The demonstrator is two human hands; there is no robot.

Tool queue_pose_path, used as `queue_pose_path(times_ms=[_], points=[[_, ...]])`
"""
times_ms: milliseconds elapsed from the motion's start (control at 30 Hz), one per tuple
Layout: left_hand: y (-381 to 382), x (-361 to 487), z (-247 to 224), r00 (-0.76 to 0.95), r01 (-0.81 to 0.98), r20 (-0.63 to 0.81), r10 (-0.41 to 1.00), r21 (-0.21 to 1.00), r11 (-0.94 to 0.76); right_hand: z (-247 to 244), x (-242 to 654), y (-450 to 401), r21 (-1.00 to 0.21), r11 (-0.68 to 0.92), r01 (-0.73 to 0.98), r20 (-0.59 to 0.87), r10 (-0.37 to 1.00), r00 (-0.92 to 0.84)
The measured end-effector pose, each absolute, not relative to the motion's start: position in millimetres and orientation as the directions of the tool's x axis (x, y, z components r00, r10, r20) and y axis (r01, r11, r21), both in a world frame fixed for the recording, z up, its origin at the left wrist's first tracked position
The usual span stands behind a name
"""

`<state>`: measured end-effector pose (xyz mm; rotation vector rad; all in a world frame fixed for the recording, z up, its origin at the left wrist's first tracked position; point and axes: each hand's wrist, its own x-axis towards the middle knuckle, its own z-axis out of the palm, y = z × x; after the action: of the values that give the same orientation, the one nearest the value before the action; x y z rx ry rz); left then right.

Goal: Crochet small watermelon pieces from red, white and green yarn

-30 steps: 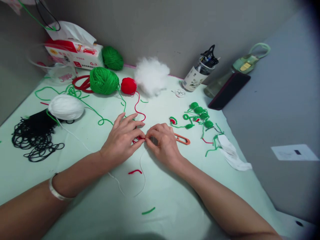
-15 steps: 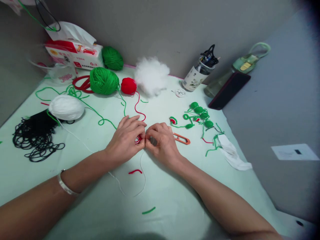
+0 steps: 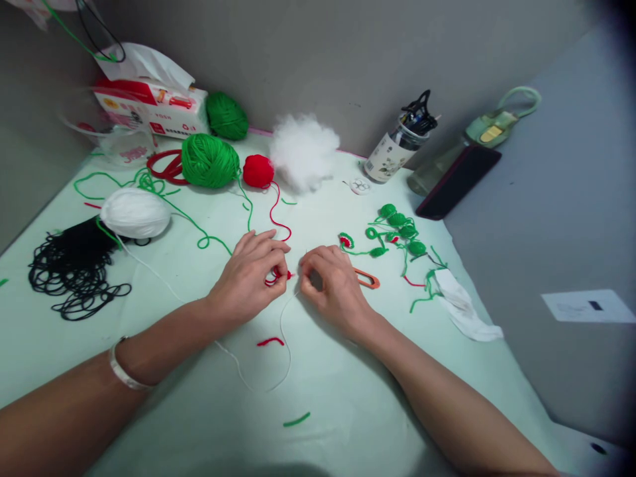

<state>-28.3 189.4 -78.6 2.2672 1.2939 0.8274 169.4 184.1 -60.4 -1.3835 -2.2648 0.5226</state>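
My left hand (image 3: 256, 271) is closed, thumb and index finger pinching a small piece of red yarn work (image 3: 283, 274) whose loops show between the fingers. Just to its right, my right hand (image 3: 330, 281) is also closed in a pinch on a thin white yarn (image 3: 282, 318). That strand curves down toward me, and more of it passes beneath my left forearm from the white yarn ball (image 3: 135, 213). A small gap separates the two hands. An orange oblong tool (image 3: 368, 278) lies partly hidden behind my right hand. A short red yarn scrap (image 3: 271, 342) lies in front.
Green yarn balls (image 3: 211, 160), a red yarn ball (image 3: 258, 171) and white stuffing (image 3: 305, 152) sit at the back. Black cord (image 3: 74, 271) lies left. Small green crocheted pieces (image 3: 397, 218), a pen cup (image 3: 395, 149), a bottle (image 3: 489, 129) and a phone (image 3: 460, 181) are right.
My right hand has moved slightly right, away from my left hand, opening a gap between the fingertips. The red piece now shows at my left fingertips. The whole view has shifted slightly.
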Motion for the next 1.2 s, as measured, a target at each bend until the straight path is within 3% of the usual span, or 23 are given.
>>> queue_pose_path(times_ms=[167,633,733,900,1200], points=[[190,-30,-81,0.387,0.629,0.29,0.875,0.612,-0.48,-58,171,183,-0.517,0.474,0.713,0.158,0.871,-0.465],[188,-29,-78,0.413,0.643,0.295,0.862,0.575,-0.505,-55,161,183,-0.289,0.634,0.717,0.264,0.773,-0.577],[189,-33,-80,0.396,0.625,0.294,0.87,0.607,-0.49,-52,168,184,-0.348,0.579,0.738,0.314,0.813,-0.49],[190,-36,-82,0.342,0.585,0.318,0.885,0.665,-0.465,-55,176,189,-0.587,0.448,0.675,0.15,0.879,-0.453],[187,-30,-78,0.355,0.575,0.331,0.874,0.66,-0.484,-53,165,186,-0.687,0.356,0.634,0.085,0.905,-0.417]])
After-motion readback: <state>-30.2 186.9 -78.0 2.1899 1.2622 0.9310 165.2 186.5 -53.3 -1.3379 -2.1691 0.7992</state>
